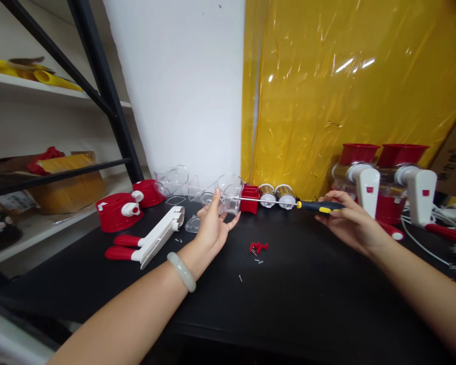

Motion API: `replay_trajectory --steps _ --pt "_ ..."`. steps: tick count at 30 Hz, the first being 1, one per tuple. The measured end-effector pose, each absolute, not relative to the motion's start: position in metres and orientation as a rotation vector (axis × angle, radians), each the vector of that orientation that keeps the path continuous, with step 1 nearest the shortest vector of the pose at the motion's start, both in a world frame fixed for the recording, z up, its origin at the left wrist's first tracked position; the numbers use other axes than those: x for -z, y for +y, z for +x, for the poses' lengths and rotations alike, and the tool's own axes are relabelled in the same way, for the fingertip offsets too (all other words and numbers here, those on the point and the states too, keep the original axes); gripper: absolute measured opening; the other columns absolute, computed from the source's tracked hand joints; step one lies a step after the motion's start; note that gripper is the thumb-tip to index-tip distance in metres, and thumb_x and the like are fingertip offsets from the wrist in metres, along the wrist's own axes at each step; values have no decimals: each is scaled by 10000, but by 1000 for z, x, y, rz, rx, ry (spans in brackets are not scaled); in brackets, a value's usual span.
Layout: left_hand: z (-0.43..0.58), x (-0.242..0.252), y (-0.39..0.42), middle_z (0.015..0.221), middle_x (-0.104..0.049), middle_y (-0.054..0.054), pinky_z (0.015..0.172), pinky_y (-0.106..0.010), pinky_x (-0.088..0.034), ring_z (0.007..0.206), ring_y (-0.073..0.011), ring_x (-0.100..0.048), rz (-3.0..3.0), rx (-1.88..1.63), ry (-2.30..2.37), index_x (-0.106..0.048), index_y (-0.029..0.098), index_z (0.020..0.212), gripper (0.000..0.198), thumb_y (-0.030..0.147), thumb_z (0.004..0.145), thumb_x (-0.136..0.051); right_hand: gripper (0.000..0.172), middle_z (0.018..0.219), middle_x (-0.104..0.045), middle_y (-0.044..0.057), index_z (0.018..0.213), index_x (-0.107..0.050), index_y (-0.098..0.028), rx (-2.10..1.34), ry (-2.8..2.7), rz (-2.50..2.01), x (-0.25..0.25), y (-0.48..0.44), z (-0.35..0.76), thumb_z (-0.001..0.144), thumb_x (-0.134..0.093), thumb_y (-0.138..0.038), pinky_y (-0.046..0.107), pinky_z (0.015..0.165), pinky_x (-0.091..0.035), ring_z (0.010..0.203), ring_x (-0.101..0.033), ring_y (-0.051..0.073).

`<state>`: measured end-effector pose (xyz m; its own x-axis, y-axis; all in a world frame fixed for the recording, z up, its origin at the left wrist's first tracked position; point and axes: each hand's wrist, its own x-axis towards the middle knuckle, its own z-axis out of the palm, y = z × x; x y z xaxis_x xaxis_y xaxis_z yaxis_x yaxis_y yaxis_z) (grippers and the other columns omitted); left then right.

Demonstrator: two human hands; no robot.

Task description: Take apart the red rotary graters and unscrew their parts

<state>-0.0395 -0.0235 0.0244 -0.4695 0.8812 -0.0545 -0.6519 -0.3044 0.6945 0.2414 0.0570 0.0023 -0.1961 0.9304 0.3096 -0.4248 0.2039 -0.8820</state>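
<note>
My left hand (pixel 215 223) grips a clear plastic housing (pixel 231 185) with round openings, thumb across its near side. In my right hand (pixel 345 218) lies the dark blue and yellow handle of a screwdriver (pixel 314 206), held level. Its long metal shaft points left and the tip reaches the clear housing; whether it sits in a screw I cannot tell. Below, on the black table, lie small red plastic parts (pixel 259 247) with several loose screws (pixel 258 261). Just behind the housing stand a red part (pixel 250 198) and two metal grater drums (pixel 266 195).
White crank arms with red handles (pixel 152 243) and red bases (pixel 118 212) lie at left. Another clear housing (pixel 173 177) stands behind them. Two assembled rotary graters (pixel 368 187) and white cables (pixel 421 243) occupy the right. A metal shelf (pixel 110 76) borders the black table (pixel 289 309).
</note>
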Motion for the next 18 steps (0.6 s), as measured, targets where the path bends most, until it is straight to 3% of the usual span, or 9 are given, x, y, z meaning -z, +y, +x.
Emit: replay_trajectory --steps 2,4,7,10,12,14,16,18 --pt "-40 -25 -23 1084 -631 -45 918 -560 -515 971 -190 -591 419 -1919 827 -560 232 890 260 357 784 -761 279 844 -661 -9 872 -623 -265 -1303 -1245 -651 0 60 242 689 -768 -416 292 596 -554 704 -651 157" --pt "-41 -24 -22 1091 -629 -51 913 -555 -519 972 -193 -589 422 -1923 839 -565 232 902 265 360 781 -764 379 607 -603 -6 860 -619 -247 -1204 -1335 -792 3 63 242 816 -590 -622 274 432 -460 472 -558 141" --pt "-41 -24 -22 1114 -627 -53 918 -558 -516 996 -198 -588 427 -1926 837 -571 238 920 269 357 779 -766 390 398 -399 -64 839 -615 -238 -1060 -1416 -913 4 64 242 844 -568 -624 224 329 -279 323 -355 95" --pt "-40 -23 -22 1131 -629 -56 935 -545 -510 1023 -201 -589 432 -1926 824 -577 232 909 270 355 771 -774 265 543 -526 -57 837 -603 -254 -1156 -1287 -746 -2 60 241 701 -780 -396 213 418 -400 438 -466 86" --pt "-39 -22 -22 1128 -630 -53 936 -532 -515 1020 -198 -591 434 -1921 828 -581 226 889 267 354 764 -780 379 728 -621 -49 878 -604 -276 -1294 -1171 -613 -6 55 240 569 -817 -223 240 574 -514 616 -581 105" --pt "-39 -22 -23 1110 -633 -46 924 -524 -526 1001 -192 -596 430 -1913 833 -583 229 885 261 350 764 -780 457 851 -648 -45 911 -605 -291 -1378 -1123 -561 -8 53 239 519 -795 -152 269 682 -548 772 -630 130" --pt "-39 -22 -23 1089 -638 -40 912 -524 -535 983 -187 -602 426 -1912 829 -586 234 893 250 346 772 -774 337 855 -655 -26 887 -602 -280 -1367 -1144 -578 -7 54 238 604 -787 -275 293 663 -550 773 -648 151" --pt "-40 -22 -22 1077 -644 -45 910 -522 -539 980 -187 -606 426 -1915 824 -593 228 887 236 346 780 -767 291 708 -629 -9 840 -593 -262 -1305 -1212 -656 -4 58 237 756 -671 -530 309 540 -513 595 -621 161"
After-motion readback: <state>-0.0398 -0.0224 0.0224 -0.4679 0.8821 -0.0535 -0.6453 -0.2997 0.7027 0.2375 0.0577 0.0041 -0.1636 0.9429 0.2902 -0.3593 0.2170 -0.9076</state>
